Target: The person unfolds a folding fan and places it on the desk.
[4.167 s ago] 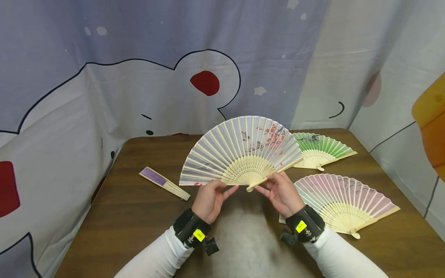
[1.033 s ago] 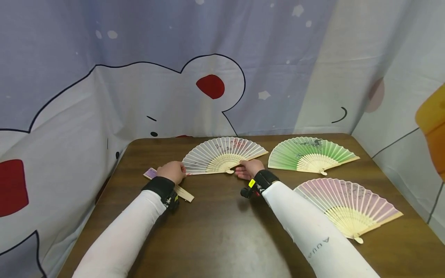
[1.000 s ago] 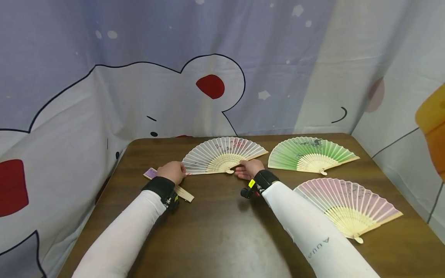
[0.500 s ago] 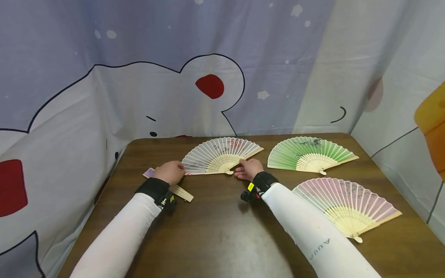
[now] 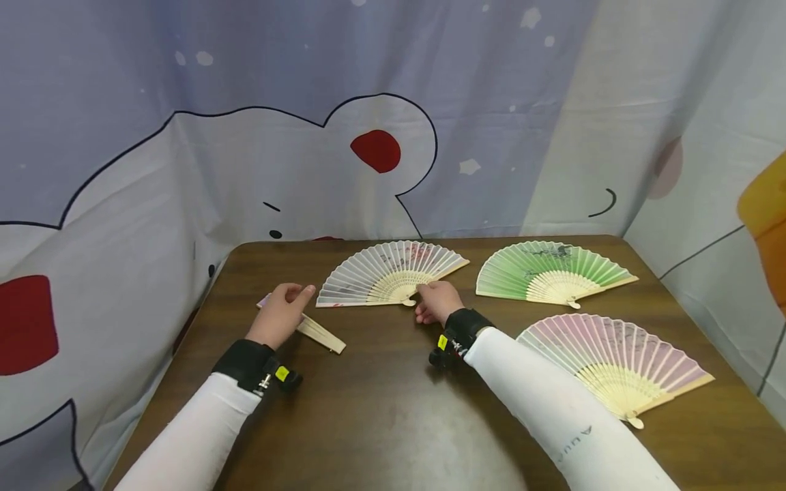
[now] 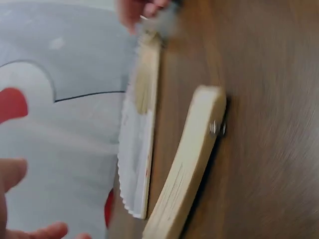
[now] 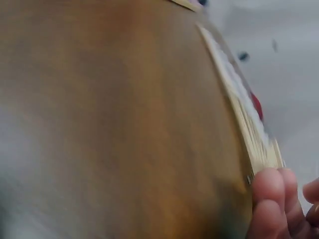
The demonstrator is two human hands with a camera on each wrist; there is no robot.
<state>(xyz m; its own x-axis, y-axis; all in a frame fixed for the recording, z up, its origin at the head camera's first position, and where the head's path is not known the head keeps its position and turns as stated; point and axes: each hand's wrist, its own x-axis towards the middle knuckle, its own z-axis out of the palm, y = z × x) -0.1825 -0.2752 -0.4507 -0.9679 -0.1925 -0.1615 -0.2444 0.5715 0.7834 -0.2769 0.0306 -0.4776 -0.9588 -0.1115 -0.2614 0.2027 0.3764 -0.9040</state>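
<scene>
Partly, the left hand [image 5: 284,310] hides the folded fan [image 5: 316,333].

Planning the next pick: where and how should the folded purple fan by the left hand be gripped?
Probably pinch the folded purple fan across its narrow width at the bare bamboo end with the rivet, coming from above. It lies flat on the table, pointing toward the person's right. The left hand covers its purple end; the white fan lies close behind.
</scene>
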